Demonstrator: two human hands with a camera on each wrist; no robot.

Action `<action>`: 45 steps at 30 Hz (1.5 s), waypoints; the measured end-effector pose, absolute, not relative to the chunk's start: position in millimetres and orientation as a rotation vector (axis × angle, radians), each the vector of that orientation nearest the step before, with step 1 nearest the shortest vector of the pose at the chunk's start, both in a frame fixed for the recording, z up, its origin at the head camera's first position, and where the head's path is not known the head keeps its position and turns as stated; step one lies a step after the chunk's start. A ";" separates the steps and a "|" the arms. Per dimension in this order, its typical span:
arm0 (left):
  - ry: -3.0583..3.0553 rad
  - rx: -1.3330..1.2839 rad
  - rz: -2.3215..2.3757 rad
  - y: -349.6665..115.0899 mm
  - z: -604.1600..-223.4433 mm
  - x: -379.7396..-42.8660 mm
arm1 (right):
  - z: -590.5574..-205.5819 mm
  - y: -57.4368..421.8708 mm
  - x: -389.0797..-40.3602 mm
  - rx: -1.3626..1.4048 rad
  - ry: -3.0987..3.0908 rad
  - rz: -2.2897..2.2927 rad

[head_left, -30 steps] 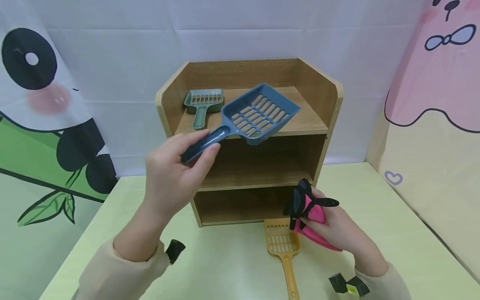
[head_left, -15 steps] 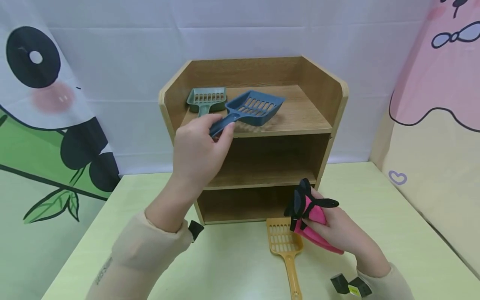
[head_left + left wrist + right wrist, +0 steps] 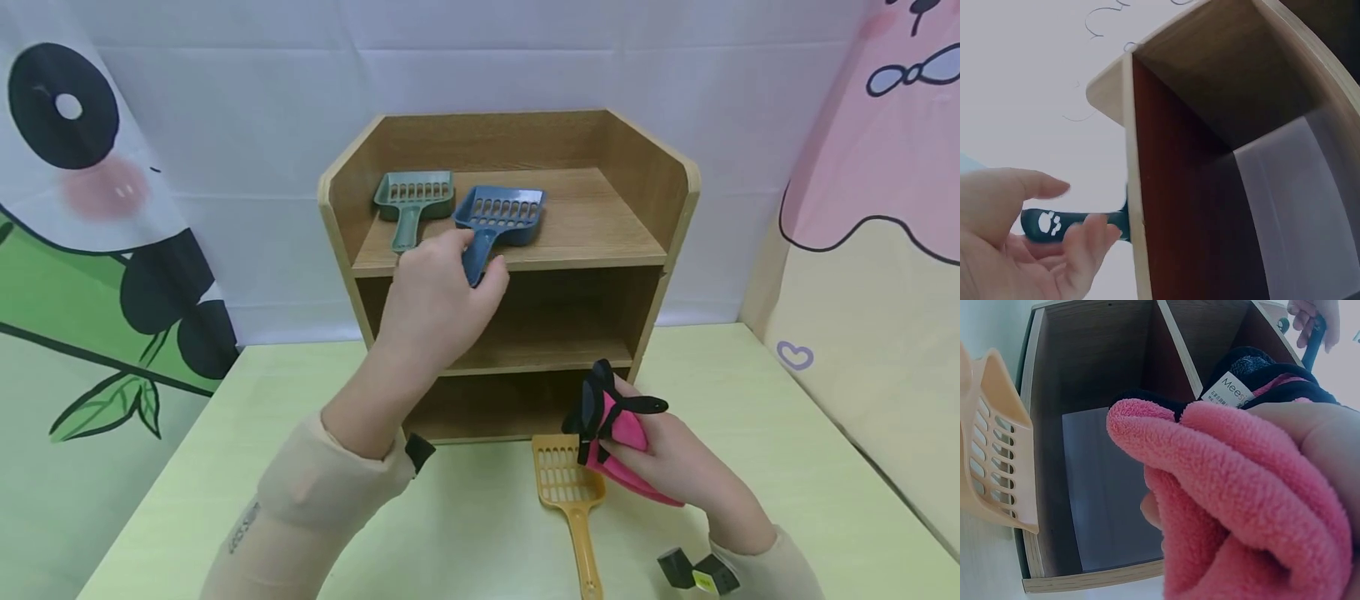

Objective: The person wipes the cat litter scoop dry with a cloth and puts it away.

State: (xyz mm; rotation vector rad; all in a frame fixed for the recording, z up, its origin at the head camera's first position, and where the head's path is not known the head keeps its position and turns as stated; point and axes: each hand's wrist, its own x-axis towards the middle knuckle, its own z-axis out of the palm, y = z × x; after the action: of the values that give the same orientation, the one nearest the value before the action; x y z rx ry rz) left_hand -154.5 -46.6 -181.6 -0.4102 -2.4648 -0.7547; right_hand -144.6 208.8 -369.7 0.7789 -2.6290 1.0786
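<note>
A blue litter scoop (image 3: 504, 212) sits on the top shelf, its handle jutting over the front edge. My left hand (image 3: 442, 304) is around that handle, thumb apart from it; the left wrist view has the handle (image 3: 1079, 222) between thumb and fingers, with a white paw print. To its left lies a green litter scoop (image 3: 412, 200). Low on the right, my right hand (image 3: 671, 454) grips a bunched pink fleecy item (image 3: 1241, 487) with black straps and a white label. Just beside it, a yellow litter scoop (image 3: 573, 500) lies on the table.
The small wooden shelf unit (image 3: 652, 192) has a raised back and sides around its top shelf, with two compartments below. It stands on a pale table (image 3: 750, 400) before a white cloth backdrop. Cartoon-printed panels (image 3: 847, 167) flank the table.
My left hand has brought the blue litter scoop down onto the top shelf beside the green one, and its thumb has come off the handle. The right hand stays nearly still, holding the pink item.
</note>
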 end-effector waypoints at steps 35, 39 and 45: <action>-2.107 -0.713 -0.353 -42.5 -198.8 -180.5 | -370.3 207.9 -146.0 0.778 -2.701 1.066; -2.138 -0.685 -0.337 -43.2 -197.9 -182.7 | -370.5 208.0 -146.3 0.769 -2.711 1.057; -2.139 -0.662 -0.340 -46.9 -198.8 -182.1 | -370.2 209.2 -147.8 0.748 -2.734 1.010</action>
State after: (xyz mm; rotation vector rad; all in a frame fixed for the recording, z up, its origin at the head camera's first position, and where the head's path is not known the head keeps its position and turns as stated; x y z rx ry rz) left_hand -182.1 -46.9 -198.8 -0.6624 -2.1391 -0.3404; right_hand -147.8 209.2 -370.2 0.7484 -2.7337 1.0103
